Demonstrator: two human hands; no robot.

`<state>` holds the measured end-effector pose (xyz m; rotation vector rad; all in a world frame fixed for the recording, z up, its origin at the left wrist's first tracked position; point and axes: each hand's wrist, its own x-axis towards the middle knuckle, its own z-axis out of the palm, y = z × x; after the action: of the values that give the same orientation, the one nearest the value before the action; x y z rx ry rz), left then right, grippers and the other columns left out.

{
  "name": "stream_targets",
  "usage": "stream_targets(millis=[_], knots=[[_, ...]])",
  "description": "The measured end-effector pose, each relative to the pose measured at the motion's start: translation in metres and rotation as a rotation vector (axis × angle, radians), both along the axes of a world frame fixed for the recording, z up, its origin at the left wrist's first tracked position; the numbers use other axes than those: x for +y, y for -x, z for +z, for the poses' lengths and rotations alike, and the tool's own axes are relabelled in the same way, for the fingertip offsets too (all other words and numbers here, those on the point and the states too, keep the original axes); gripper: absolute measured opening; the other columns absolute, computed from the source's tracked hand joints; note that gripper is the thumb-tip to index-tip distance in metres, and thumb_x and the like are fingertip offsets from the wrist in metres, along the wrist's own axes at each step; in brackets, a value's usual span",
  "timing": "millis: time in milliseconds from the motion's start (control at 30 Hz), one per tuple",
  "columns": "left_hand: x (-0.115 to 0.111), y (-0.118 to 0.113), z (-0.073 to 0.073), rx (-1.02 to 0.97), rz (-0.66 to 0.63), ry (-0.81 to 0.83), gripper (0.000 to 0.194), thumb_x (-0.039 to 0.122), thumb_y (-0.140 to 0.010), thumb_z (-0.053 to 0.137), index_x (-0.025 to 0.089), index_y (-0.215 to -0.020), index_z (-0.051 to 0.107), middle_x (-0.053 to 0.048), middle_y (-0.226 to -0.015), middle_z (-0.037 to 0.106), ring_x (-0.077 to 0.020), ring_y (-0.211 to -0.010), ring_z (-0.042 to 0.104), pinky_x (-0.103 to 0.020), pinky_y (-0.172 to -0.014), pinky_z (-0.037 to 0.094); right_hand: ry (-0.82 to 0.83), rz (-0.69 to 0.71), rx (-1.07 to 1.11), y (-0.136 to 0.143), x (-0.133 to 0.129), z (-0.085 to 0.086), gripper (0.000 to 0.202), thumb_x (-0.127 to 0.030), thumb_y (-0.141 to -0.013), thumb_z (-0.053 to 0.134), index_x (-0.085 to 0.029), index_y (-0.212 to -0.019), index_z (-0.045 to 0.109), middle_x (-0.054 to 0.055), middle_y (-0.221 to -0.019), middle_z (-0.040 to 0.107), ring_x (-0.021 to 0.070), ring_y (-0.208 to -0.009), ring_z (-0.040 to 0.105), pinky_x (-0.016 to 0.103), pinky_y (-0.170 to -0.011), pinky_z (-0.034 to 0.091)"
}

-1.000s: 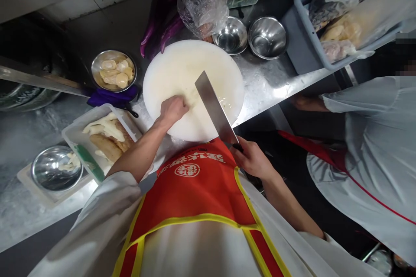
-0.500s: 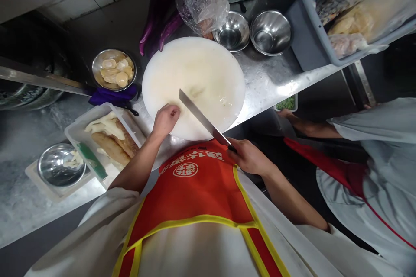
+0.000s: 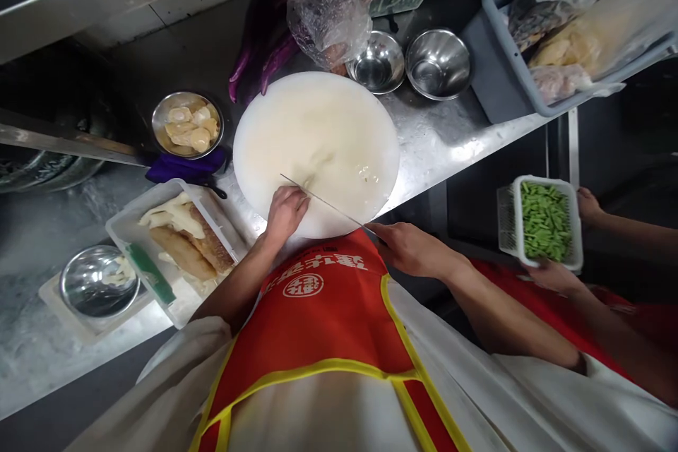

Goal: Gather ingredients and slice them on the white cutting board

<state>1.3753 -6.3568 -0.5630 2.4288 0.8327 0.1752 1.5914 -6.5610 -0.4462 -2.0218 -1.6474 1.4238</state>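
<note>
My right hand (image 3: 410, 248) is closed round the handle of a kitchen knife (image 3: 329, 205), whose blade reaches across the near part of a round white cutting board (image 3: 280, 113). The blade shows almost edge-on, as a thin line. My left hand (image 3: 287, 210) rests at the board's near left with its fingers curled, close against the blade. Whatever lies under those fingers is hidden. Wet marks and small bits lie on the board's right side.
Left of the board are a bowl of pale round pieces (image 3: 188, 126), a plastic tub (image 3: 174, 247) and a steel bowl (image 3: 99, 282). Eggplants (image 3: 278, 56) and two steel bowls (image 3: 437, 63) stand behind. At right, a co-worker's hands hold a basket of cut green vegetables (image 3: 545, 219).
The knife has turned from showing its flat side to edge-on and come beside my left hand, which moved slightly right. The co-worker's green vegetables have come into fuller view.
</note>
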Motion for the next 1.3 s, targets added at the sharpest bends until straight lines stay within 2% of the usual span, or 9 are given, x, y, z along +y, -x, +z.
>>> stream_targets(millis=[200,367,533,700,833,967,1033,1167,1300], knots=[[0.003,0.002,0.006,0.052,-0.054,-0.018,0.027,0.026,-0.100,0.048,0.018,-0.090,0.072,-0.010,-0.097,0.072,-0.0253,-0.102,0.061,-0.040,-0.098,0.048,-0.048,0.095,-0.114,0.022,0.033,-0.033,0.046,-0.019,-0.093,0.045,-0.013,-0.137,0.057,0.015,-0.095,0.076,0.0244,-0.083,0.071,0.030,-0.068,0.041],[-0.006,0.000,0.010,0.091,-0.049,-0.072,0.024,0.030,-0.101,0.051,0.018,-0.097,0.072,-0.011,-0.105,0.072,-0.0264,-0.107,0.060,-0.040,-0.103,0.047,-0.078,0.132,-0.174,0.022,0.046,-0.034,0.043,-0.019,-0.092,0.045,-0.012,-0.133,0.060,0.017,-0.100,0.077,0.0276,-0.087,0.072,0.032,-0.071,0.042],[-0.016,-0.013,0.016,0.171,0.050,-0.116,0.020,0.022,-0.097,0.054,0.014,-0.106,0.070,-0.014,-0.111,0.068,-0.0278,-0.110,0.059,-0.040,-0.105,0.047,-0.108,0.025,-0.066,0.004,0.034,-0.032,0.033,-0.017,-0.090,0.047,-0.016,-0.114,0.069,0.012,-0.099,0.077,0.0223,-0.089,0.070,0.027,-0.073,0.043],[-0.004,-0.028,0.029,0.274,0.047,-0.141,0.036,0.014,-0.096,0.044,0.011,-0.126,0.065,-0.015,-0.114,0.067,-0.0277,-0.110,0.060,-0.038,-0.102,0.048,-0.161,-0.171,0.009,-0.003,0.018,-0.039,0.030,-0.015,-0.084,0.048,-0.015,-0.105,0.070,0.010,-0.098,0.076,0.0199,-0.087,0.066,0.026,-0.075,0.045],[0.008,-0.033,0.043,0.435,0.044,-0.149,0.034,0.012,-0.095,0.043,0.014,-0.114,0.070,-0.014,-0.112,0.067,-0.0270,-0.108,0.062,-0.037,-0.096,0.050,-0.177,-0.324,0.147,-0.002,-0.001,-0.040,0.030,-0.021,-0.087,0.048,-0.015,-0.106,0.070,0.007,-0.095,0.076,0.0222,-0.088,0.067,0.031,-0.081,0.050],[0.012,-0.037,0.055,0.529,-0.047,-0.158,0.033,0.009,-0.095,0.040,0.015,-0.108,0.070,-0.014,-0.112,0.067,-0.0273,-0.104,0.064,-0.038,-0.088,0.052,-0.230,-0.410,0.319,0.003,-0.019,-0.043,0.035,-0.031,-0.091,0.049,-0.017,-0.116,0.069,0.006,-0.102,0.076,0.0254,-0.097,0.068,0.035,-0.089,0.052],[0.010,-0.041,0.059,0.543,-0.100,-0.142,0.034,0.009,-0.095,0.039,0.014,-0.110,0.069,-0.016,-0.114,0.066,-0.0281,-0.103,0.064,-0.039,-0.086,0.052,-0.214,-0.447,0.330,0.007,-0.027,-0.048,0.035,-0.035,-0.092,0.050,-0.017,-0.115,0.069,0.005,-0.093,0.075,0.0246,-0.090,0.068,0.035,-0.084,0.053],[0.003,-0.051,0.057,0.559,-0.189,-0.115,0.038,0.004,-0.093,0.037,0.013,-0.109,0.070,-0.016,-0.114,0.067,-0.0282,-0.103,0.065,-0.037,-0.083,0.052,-0.146,-0.538,0.343,0.013,-0.039,-0.057,0.027,-0.040,-0.092,0.050,-0.018,-0.095,0.066,0.001,-0.067,0.066,0.0207,-0.068,0.062,0.031,-0.065,0.050],[0.010,-0.047,0.053,0.563,-0.112,-0.080,0.038,0.003,-0.089,0.041,0.014,-0.109,0.070,-0.015,-0.113,0.068,-0.0271,-0.099,0.068,-0.036,-0.079,0.052,-0.105,-0.609,0.357,0.014,-0.044,-0.062,0.027,-0.045,-0.091,0.052,-0.022,-0.078,0.055,-0.002,-0.054,0.056,0.0175,-0.053,0.053,0.031,-0.056,0.043]])
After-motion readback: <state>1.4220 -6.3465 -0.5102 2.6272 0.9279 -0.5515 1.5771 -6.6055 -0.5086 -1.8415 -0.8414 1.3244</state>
